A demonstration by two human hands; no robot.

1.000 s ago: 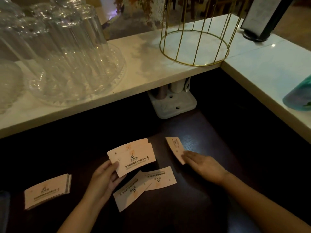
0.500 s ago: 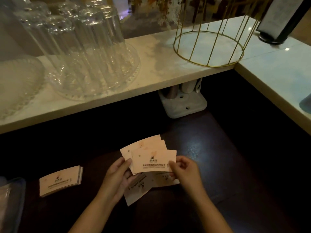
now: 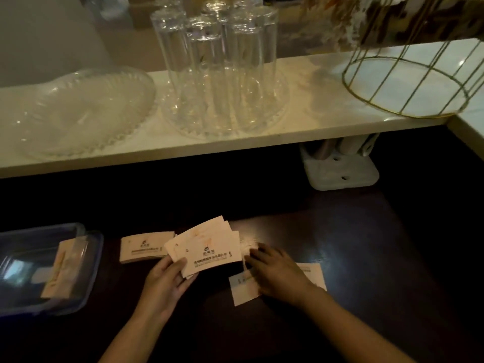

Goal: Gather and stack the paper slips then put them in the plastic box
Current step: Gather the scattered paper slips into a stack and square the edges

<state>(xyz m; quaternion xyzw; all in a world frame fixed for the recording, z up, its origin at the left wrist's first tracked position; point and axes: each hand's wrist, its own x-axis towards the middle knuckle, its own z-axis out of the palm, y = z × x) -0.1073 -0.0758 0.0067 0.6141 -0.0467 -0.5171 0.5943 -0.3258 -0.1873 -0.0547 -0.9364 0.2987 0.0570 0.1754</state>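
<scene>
1. Your left hand (image 3: 167, 280) grips a fanned bunch of paper slips (image 3: 209, 250) by its lower left corner, thumb on top and fingers curled beneath, holding it just above the dark surface (image 3: 366, 258)
2. Your right hand (image 3: 277, 273) lies palm down with fingers loosely spread, pressing on two loose slips (image 3: 243, 289) that lie flat on the surface; it grips nothing, and its fingertips sit just beside the fan's right edge
3. A neat stack of slips (image 3: 144, 247) lies on the surface just left of the fan, partly behind it
4. Further left stands the clear plastic box (image 3: 89, 271) with a blue rim, with a bundle of slips (image 3: 59, 271) already inside it
5. On the pale shelf (image 3: 314, 100) behind stand upturned glasses (image 3: 217, 64) on a glass plate, an empty glass dish (image 3: 78, 111) to their left and a gold wire basket (image 3: 408, 85) to the right
</scene>
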